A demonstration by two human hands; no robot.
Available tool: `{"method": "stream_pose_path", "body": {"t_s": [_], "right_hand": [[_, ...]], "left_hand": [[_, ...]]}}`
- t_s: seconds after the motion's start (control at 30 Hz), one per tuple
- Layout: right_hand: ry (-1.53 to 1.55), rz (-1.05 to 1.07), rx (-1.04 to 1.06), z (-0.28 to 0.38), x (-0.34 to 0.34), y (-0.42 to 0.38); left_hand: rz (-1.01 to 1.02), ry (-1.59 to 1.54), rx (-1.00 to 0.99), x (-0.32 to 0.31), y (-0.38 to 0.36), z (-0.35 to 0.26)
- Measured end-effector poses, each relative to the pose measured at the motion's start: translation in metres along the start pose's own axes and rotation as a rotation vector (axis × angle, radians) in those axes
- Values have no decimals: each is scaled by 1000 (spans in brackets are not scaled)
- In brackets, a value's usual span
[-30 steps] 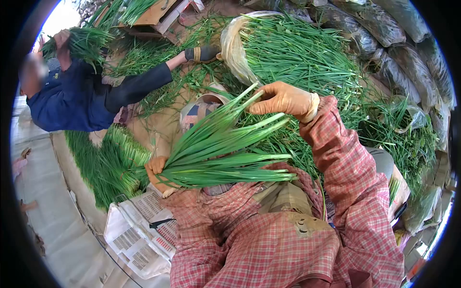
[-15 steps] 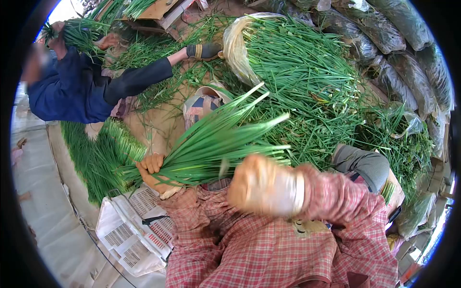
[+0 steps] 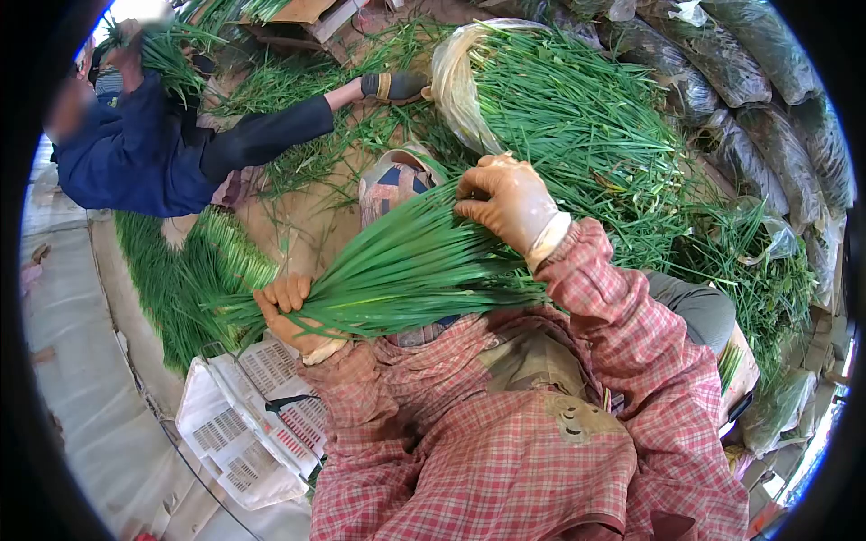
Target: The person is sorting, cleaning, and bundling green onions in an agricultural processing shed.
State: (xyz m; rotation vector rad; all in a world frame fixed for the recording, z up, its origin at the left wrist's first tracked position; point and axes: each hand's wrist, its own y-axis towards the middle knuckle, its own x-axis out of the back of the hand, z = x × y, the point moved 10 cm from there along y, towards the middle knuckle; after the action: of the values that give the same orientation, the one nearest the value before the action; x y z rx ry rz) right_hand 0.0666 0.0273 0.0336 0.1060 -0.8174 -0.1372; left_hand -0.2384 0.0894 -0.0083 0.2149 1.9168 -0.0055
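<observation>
A fanned bunch of long green garlic chives lies across my lap. My gloved left hand is wrapped around its narrow left end. At the upper right edge of the fan is my gloved right hand, fingers curled and pressed together on the stalks there; how many stalks they pinch is hidden. Below my left hand stands a white printed carton or bag. Beyond the bunch, a round container with a checked pattern is partly covered by the leaves.
A big heap of chives spills from a clear plastic bag. Laid-out chives cover the left floor. Another person in dark blue sits at upper left, holding chives. Filled plastic bags are stacked at upper right.
My right hand, blurred before and low in front of my chest, has moved up to the bunch's far right edge. The spread stalks now lie closer together. My left hand keeps its grip.
</observation>
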Motion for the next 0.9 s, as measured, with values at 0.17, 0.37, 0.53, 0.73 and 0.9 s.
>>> {"method": "stream_pose_path", "body": {"t_s": [0.17, 0.37, 0.53, 0.73, 0.9], "right_hand": [[375, 75, -163, -35, -11, -8], [578, -393, -304, -84, 29, -12], [782, -523, -509, -139, 70, -58], [-463, -259, -68, -93, 95, -120], [95, 54, 64, 28, -19, -100]], "left_hand": [[-167, -52, -76, -1, -5, 0], [-467, 105, -188, 18, -13, -12], [-172, 97, -109, 9, -6, -12], [-266, 129, -141, -12, -9, -8], [-182, 147, -126, -31, -5, -4]]}}
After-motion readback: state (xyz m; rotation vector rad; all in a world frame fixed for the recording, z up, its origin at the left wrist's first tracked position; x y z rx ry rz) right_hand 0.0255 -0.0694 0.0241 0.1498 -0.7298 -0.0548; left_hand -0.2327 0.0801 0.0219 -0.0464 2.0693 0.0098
